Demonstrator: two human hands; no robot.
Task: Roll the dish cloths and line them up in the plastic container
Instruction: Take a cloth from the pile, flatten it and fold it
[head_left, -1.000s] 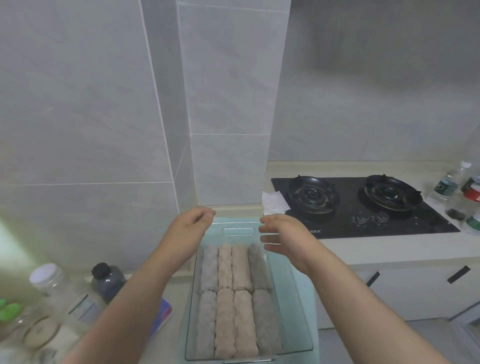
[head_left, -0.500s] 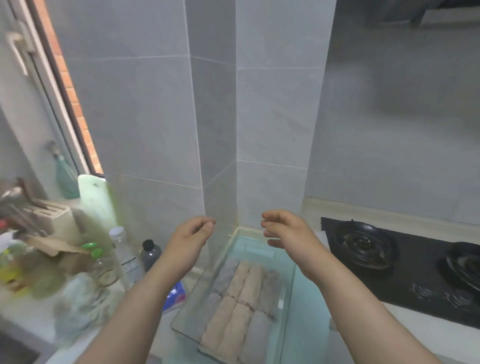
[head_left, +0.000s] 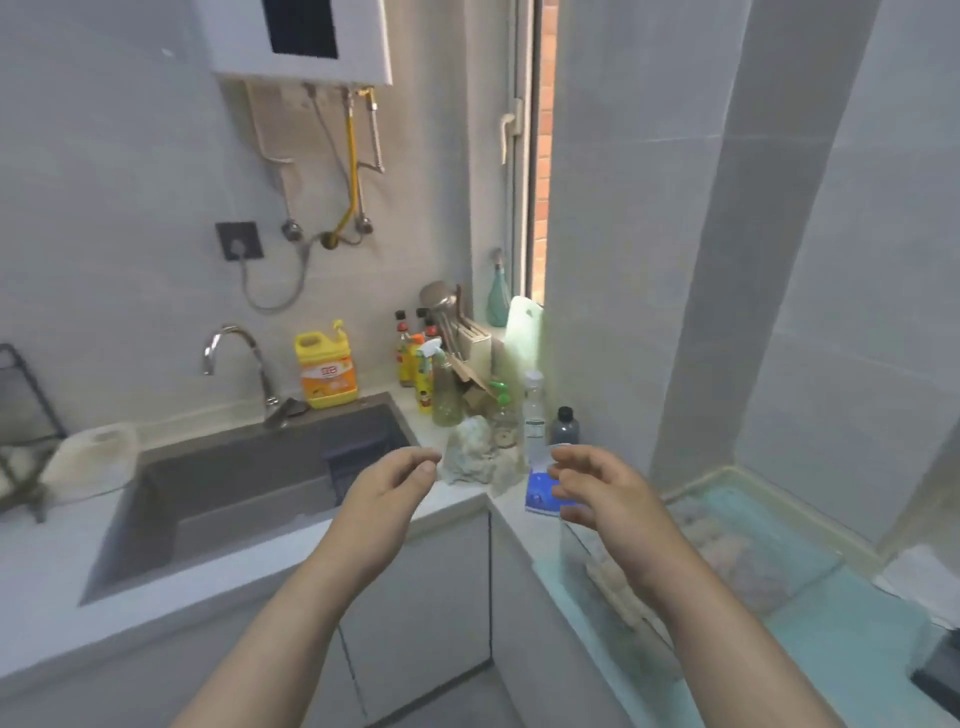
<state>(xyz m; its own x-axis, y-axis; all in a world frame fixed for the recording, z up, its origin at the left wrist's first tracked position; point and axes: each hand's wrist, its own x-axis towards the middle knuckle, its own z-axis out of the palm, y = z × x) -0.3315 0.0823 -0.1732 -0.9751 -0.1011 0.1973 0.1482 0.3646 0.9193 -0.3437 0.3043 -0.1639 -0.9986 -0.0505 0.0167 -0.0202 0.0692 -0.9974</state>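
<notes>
Turning from the container to the sink, the view finds left hand and right hand slack and empty.

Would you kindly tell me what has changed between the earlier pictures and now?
The head camera has swung left: the plastic container of rolled dish cloths, centred before, now lies at lower right, and the sink has come into view. Nothing was taken or let go. The left hand and right hand stay raised, loosely curled and empty; the cloths stay lined up.
</notes>
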